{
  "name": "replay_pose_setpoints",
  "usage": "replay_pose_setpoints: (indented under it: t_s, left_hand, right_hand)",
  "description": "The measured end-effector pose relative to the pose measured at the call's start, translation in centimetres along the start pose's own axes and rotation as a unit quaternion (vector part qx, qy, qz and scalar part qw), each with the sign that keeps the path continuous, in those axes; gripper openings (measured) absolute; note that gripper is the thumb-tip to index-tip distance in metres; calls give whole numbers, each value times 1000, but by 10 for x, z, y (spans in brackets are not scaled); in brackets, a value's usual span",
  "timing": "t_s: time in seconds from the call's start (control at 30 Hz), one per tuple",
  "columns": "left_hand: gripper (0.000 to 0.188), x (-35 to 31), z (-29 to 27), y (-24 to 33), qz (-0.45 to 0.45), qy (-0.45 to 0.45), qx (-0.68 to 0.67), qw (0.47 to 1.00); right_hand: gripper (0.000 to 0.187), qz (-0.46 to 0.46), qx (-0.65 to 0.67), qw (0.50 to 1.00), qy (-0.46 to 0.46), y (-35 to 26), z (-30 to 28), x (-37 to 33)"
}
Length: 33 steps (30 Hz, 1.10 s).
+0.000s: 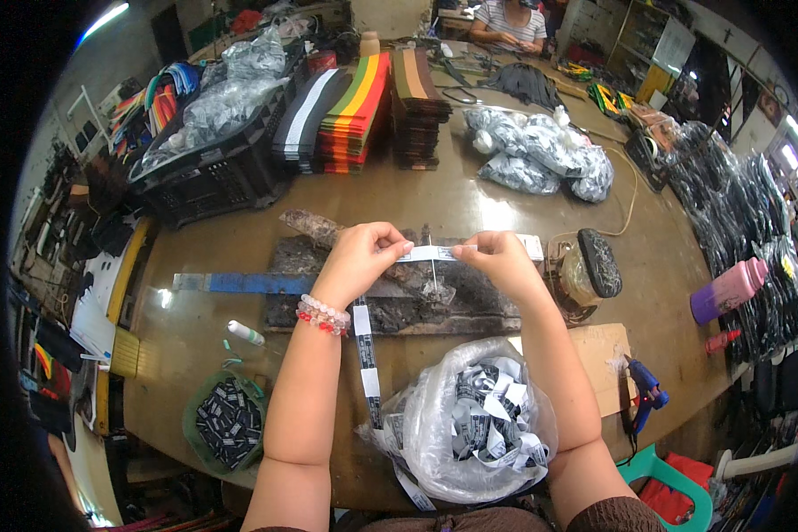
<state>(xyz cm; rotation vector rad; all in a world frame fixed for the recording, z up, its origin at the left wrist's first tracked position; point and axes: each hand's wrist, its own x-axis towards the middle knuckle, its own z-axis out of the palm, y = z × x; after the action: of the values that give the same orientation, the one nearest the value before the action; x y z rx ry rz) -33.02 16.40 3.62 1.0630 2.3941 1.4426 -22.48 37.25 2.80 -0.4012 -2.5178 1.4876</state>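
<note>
A wide brown tabletop (434,199) fills the cluttered workshop. Beyond its far edge stand shelves (634,35); a bright tube light (105,19) glows at its far left.

A white label strip (434,254) is held taut between left hand (361,257) and right hand (498,259) above a dark board (328,306).

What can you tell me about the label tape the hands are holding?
The label tape is a narrow woven-looking ribbon, white with dark printed blocks. The left hand and right hand pinch a flat stretch taut between them, above a dark, stained board. From the left hand it trails down toward a clear plastic bag holding more tape.
</note>
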Motion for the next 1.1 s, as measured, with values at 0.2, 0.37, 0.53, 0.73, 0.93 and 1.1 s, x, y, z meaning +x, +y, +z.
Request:
replay_pose_setpoints:
  t_s: [0.2,0.37,0.53,0.73,0.93,1.1]
  left_hand:
    - [24,2,-3,-3,-3,-7,16,1000]
    - [22,1,1,7,-9,-19,-136,991]
    - [21,-4,7,20,5,7,-27,1000]
    - [21,-3,6,18,-18,-6,-41,999]
    - [23,-3,10,13,22,11,56,998]
    - [23,-3,3,19,1,-9,-13,1000]
  right_hand:
    - [29,-53,-200,975,79,2,16,-4]
    - [29,-30,-74,991,110,-10,15,-5]
    - [30,-5,153,988,12,-13,22,-8]
    - [29,-29,140,989,35,0,29,-1]
    - [26,-37,51,998,27,6,33,0]
    - [17,55,340,939,-26,-4,25,-2]
